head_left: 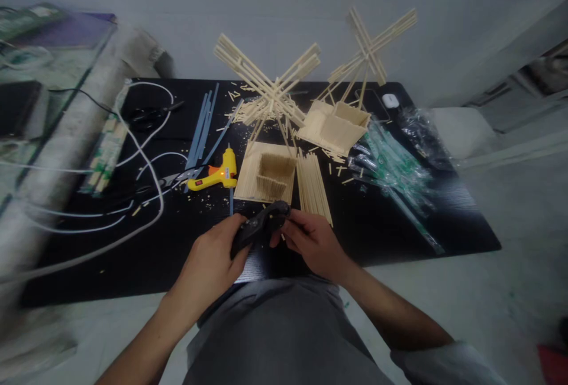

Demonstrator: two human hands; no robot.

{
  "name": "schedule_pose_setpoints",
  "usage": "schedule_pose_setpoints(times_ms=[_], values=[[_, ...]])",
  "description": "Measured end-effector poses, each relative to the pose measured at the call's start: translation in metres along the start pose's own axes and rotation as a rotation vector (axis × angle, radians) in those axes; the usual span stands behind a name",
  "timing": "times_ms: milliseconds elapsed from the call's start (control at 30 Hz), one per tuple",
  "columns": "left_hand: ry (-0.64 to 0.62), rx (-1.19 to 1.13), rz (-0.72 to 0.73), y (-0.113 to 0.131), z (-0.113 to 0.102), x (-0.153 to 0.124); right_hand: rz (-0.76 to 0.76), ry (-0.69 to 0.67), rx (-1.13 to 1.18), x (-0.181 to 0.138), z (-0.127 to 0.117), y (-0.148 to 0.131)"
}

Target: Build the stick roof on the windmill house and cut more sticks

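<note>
Right now your left hand (213, 261) is closed around the handles of the black cutter (260, 225), which sits at the near edge of the counter (399, 219), just in front of your lap and near the row of loose sticks (314, 187). Your right hand (313, 243) meets it from the right, fingers curled at the cutter's head; whether they pinch a bit of stick I cannot tell, the tool hides it.

By my read this is cutter work, so set those right fingertips clear of the blades and squeeze from the left in one even press. Hold the head low over the counter so offcuts drop there and not on your lap.

Pose check: both wrists angle inward, forearms coming up from either side of your body, left knuckles turned up, right palm facing left. Farther off, the open stick box (268, 175) and the yellow glue gun (215, 177) lie untouched.
</note>
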State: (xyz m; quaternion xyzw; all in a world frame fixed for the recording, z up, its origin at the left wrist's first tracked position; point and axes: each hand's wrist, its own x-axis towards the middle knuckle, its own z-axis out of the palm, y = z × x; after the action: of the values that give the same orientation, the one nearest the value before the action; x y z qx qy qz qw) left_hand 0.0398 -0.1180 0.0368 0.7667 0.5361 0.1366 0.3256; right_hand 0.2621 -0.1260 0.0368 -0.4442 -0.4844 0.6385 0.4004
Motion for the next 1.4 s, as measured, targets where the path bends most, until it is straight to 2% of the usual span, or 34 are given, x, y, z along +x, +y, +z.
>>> schedule_pose_setpoints(times_ms=[233,500,600,733,800,967,1167,1400], values=[[0.028,0.108,0.028,-0.003,0.004,0.0,0.008,0.037,0.037,0.0,0.003,-0.001],[0.024,0.076,-0.018,-0.003,0.007,0.0,0.002,0.037,0.058,0.001,0.004,0.004],[-0.031,-0.065,-0.064,-0.003,0.005,-0.001,0.012,0.021,0.091,0.002,0.004,0.004],[-0.206,-0.411,-0.194,-0.004,0.004,-0.001,0.011,-0.004,0.133,0.003,0.005,0.002],[-0.252,-0.532,-0.238,-0.006,0.003,-0.001,0.012,-0.012,0.154,0.003,0.005,0.001],[-0.279,-0.688,-0.259,-0.005,-0.005,0.0,-0.008,-0.017,0.207,0.002,0.005,0.001],[-0.261,-0.833,-0.311,-0.002,-0.019,0.0,-0.025,0.049,0.185,0.0,-0.004,-0.004],[-0.243,-0.943,-0.404,-0.013,-0.014,-0.003,-0.059,0.127,0.251,0.0,-0.02,-0.008]])
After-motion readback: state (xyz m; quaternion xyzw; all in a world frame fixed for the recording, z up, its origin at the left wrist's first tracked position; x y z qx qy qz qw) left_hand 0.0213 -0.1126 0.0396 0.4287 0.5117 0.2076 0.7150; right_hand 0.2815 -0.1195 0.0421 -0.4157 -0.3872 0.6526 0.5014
